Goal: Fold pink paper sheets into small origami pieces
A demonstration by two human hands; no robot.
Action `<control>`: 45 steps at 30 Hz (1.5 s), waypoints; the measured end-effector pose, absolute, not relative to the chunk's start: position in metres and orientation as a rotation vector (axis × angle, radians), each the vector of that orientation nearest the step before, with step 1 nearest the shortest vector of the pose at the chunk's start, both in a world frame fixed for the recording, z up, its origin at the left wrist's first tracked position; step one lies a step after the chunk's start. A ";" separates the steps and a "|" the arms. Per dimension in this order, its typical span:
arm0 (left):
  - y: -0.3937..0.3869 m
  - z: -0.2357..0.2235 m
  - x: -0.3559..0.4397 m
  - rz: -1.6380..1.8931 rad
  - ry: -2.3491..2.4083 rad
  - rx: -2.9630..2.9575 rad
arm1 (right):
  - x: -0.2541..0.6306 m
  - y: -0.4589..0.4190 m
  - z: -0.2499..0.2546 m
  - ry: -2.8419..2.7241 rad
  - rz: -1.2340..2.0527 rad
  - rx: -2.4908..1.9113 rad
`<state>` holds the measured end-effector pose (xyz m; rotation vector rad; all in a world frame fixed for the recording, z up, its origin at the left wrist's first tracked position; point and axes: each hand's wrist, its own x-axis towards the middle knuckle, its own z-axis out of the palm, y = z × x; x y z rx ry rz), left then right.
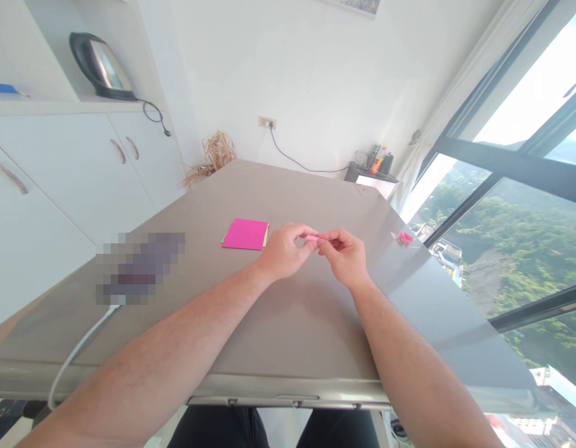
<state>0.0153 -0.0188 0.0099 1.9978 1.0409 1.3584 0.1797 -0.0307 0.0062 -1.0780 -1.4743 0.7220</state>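
Observation:
Between my two hands, over the middle of the table, is a small piece of pink paper (312,238), narrow and apparently folded. My left hand (288,249) pinches its left part between thumb and fingers. On its right end, the fingertips of my right hand (344,254) are closed, nearly touching the left fingers. My fingers cover much of the paper, so its full shape is hidden. Just left of my left hand lies a stack of square coloured paper (245,234), magenta on top, with green and yellow edges peeking out.
Small pink pieces (404,238) lie near the table's right edge by the window. At the left rests a blurred-out object (141,267) with a white cable (77,348) running off the front edge. Beyond the table's far right corner stands a small cabinet (374,182) with bottles.

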 end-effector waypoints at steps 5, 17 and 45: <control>-0.013 0.005 0.016 1.333 0.942 1.673 | 0.179 -0.029 0.009 -1.410 0.873 -1.009; -0.011 -0.001 0.020 1.298 0.842 1.501 | 0.184 -0.027 0.006 -1.500 0.809 -1.171; -0.016 0.000 0.017 0.973 1.159 1.806 | 0.187 -0.022 0.003 -1.408 0.894 -1.132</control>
